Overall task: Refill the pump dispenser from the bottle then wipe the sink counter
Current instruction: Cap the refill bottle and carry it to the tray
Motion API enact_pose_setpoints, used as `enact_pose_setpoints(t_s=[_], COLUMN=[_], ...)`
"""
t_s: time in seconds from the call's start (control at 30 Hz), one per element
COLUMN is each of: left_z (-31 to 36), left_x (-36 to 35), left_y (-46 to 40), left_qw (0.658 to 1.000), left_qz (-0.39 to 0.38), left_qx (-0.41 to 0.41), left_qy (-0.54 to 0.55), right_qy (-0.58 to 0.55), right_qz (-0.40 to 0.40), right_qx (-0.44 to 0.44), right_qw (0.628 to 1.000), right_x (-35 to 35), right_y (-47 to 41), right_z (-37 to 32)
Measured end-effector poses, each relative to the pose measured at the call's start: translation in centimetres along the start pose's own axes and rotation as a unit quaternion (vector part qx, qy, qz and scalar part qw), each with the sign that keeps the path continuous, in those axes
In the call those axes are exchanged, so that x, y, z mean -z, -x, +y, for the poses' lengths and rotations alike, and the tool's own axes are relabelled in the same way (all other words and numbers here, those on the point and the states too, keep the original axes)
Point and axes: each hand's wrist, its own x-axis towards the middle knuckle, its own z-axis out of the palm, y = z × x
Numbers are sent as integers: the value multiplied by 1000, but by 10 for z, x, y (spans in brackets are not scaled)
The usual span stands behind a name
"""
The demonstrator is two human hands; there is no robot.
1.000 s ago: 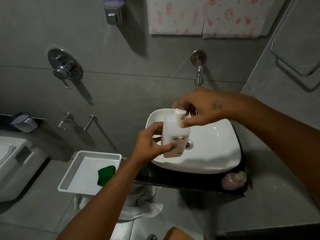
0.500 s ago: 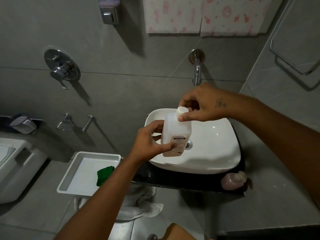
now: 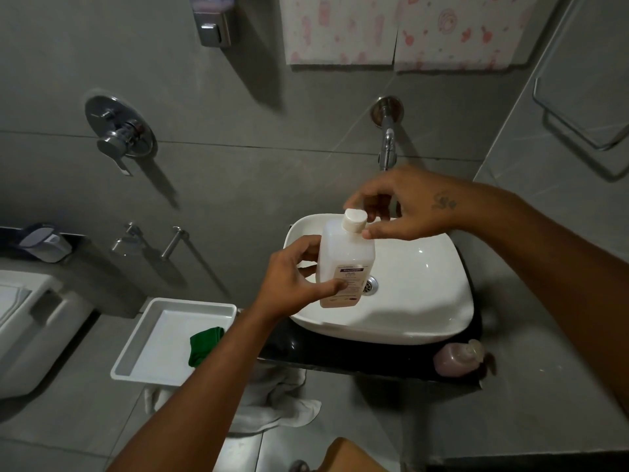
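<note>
A translucent white refill bottle (image 3: 346,257) with a printed label is held upright over the white sink basin (image 3: 425,301). My left hand (image 3: 292,281) grips the bottle's lower body. My right hand (image 3: 398,206) has thumb and fingers around the bottle's white cap (image 3: 354,220). A pink pump dispenser (image 3: 454,358) lies on the black counter (image 3: 340,352) at the basin's front right corner. A green cloth (image 3: 204,345) lies in a white tray (image 3: 149,338) left of the sink.
A wall tap (image 3: 387,141) juts out above the basin. A shower mixer (image 3: 119,131) and wall soap dispenser (image 3: 212,20) sit on the grey wall. A toilet (image 3: 30,321) is at left. A white towel (image 3: 272,407) lies on the floor below the tray.
My right hand has shifted its fingers around the cap, baring the cap's top. The bottle stays over the basin in my left hand.
</note>
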Motion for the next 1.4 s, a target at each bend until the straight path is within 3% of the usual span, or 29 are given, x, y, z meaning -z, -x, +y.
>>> enact_pose_setpoints(t_s=[0.13, 0.3, 0.43, 0.6, 0.77, 0.9, 1.03, 1.2, 1.4], left_z=[1, 1, -1, -3, -4, -4, -5, -7, -9], left_x=[-5, -4, -4, -4, -5, -4, -7, -4, -5], left_y=[-1, -3, -5, -7, -7, -7, -6, -6, -4], left_qw=[1000, 1000, 1000, 1000, 1000, 1000, 1000, 1000, 1000], left_qz=[-8, -2, -5, -1, -2, -6, -20, -6, -12], left_qx=[-2, -1, -1, 4, 2, 1, -5, -1, 15], left_qy=[-5, 2, -3, 1, 4, 2, -6, -1, 9], right_qy=[55, 11, 50, 35, 73, 46, 94, 18, 67], right_qz=[27, 8, 50, 11, 86, 49, 115, -7, 26], right_qx=[-39, -6, -57, -5, -41, 2, -20, 24, 1], right_qw=[997, 1000, 996, 999, 993, 998, 989, 1000, 997], right_x=[-3, 0, -3, -2, -8, -8, -11, -14, -33], right_y=[-4, -6, -8, -8, -9, -9, -12, -9, -11], right_z=[-2, 5, 4, 5, 5, 5, 5, 12, 8])
